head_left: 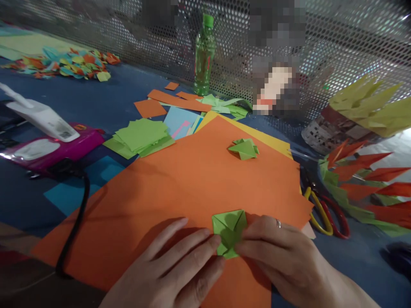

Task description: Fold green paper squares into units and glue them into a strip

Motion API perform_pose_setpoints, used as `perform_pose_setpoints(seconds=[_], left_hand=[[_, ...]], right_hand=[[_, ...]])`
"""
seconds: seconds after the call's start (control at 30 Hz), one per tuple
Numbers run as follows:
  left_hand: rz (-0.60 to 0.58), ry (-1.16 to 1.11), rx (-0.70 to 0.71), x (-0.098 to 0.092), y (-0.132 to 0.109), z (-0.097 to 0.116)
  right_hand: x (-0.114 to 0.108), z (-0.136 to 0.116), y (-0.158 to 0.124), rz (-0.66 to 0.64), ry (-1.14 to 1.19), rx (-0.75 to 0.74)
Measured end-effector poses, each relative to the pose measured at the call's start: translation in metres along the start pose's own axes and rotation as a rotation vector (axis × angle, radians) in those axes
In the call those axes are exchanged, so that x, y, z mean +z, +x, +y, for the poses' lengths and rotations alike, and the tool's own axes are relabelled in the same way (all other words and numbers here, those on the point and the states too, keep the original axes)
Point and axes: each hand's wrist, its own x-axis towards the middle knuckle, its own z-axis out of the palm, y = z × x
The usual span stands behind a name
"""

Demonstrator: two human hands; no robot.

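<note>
A small folded square of green paper (229,231) lies on a large orange paper sheet (180,188), crease lines running toward its middle. My left hand (180,265) rests flat with its fingers spread, its fingertips touching the square's left edge. With fingers pressed together, my right hand (282,248) pinches the square's right side; a ring is on one finger. Farther up the orange sheet sits another folded green paper piece (244,149). To the upper left, a stack of green paper squares (141,136) overlaps the sheet's edge.
Scissors (324,214) with yellow and red handles lie at right, beside orange-green folded paper (369,184). A green-capped bottle (204,55) stands by the perforated metal panel (128,30). At left are a magenta device (54,149) with a black cable (81,205) and a paper-scrap pile (70,64).
</note>
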Motion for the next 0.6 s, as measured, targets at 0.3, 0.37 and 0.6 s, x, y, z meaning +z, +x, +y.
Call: perform_pose_setpoints(seconds=[0.3,0.37,0.6], left_hand=[[-0.009,-0.048,-0.023,-0.0046,0.0028,-0.0032],[0.007,-0.081,-0.037,-0.0052,0.0043,-0.0032],[0.009,-0.089,-0.057,-0.0051,0.0067,-0.0027]], right_hand=[[-0.0029,0.0017,0.0000,-0.045,-0.019,-0.044],[-0.0020,0.0021,-0.0010,-0.052,-0.032,-0.058],[0.0024,0.0034,-0.0060,-0.050,0.000,0.023]])
